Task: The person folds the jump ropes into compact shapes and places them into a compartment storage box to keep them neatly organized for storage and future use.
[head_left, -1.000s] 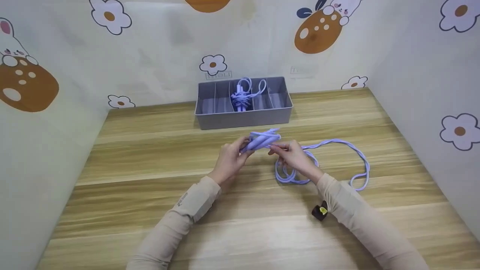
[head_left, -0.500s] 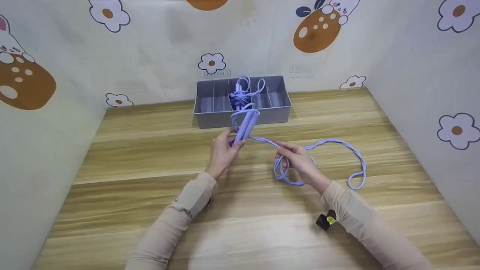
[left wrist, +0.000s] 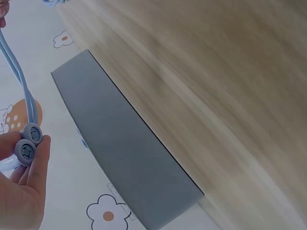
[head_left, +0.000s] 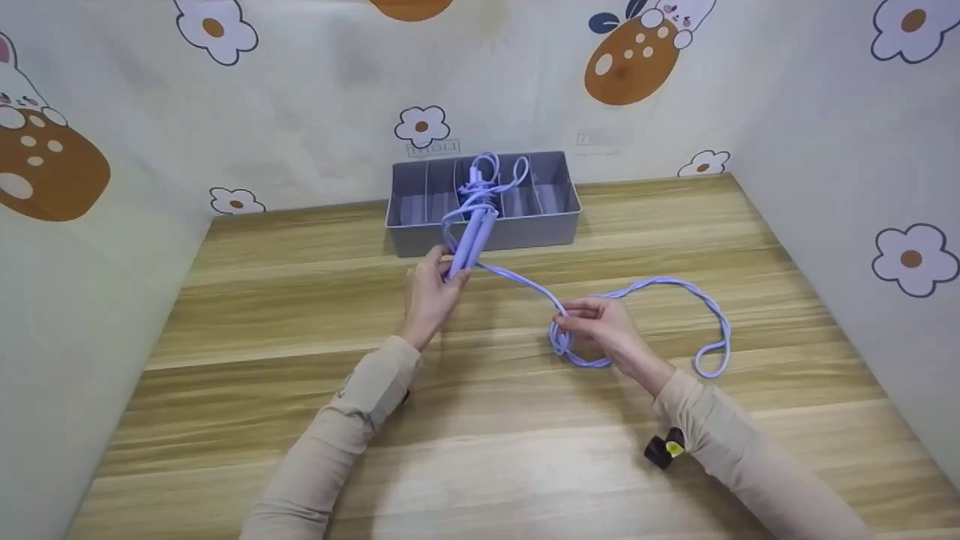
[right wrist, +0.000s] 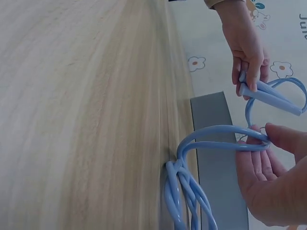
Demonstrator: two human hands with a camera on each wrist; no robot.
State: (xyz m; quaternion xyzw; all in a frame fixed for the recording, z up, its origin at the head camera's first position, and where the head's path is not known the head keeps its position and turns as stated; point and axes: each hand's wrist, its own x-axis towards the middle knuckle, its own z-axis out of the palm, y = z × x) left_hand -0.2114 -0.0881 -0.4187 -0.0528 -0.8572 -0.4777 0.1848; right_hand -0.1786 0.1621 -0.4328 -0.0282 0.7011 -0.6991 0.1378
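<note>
My left hand [head_left: 431, 285] grips the two handles [head_left: 471, 238] of a purple skipping rope, tilted up just in front of the grey divider box [head_left: 525, 231]. The rope [head_left: 525, 283] runs taut from them to my right hand [head_left: 600, 322], which pinches it between thumb and fingers above a small coil. The rest loops over the table to the right [head_left: 716, 330]. In the left wrist view the handle ends [left wrist: 28, 142] poke out above my fingers [left wrist: 36, 167]. In the right wrist view the rope [right wrist: 216, 136] bends over my right fingers [right wrist: 261, 167].
A second purple rope [head_left: 484, 184] lies bundled in the box's middle compartment. The box stands against the back wall on a wooden table [head_left: 300, 300], with patterned walls on three sides. A small black and yellow object [head_left: 664, 450] sits by my right forearm.
My left hand has carried the handles up and left towards the box, from lying flat to tilted upright. The rope has pulled straight between the hands, and my right hand has slid slightly nearer.
</note>
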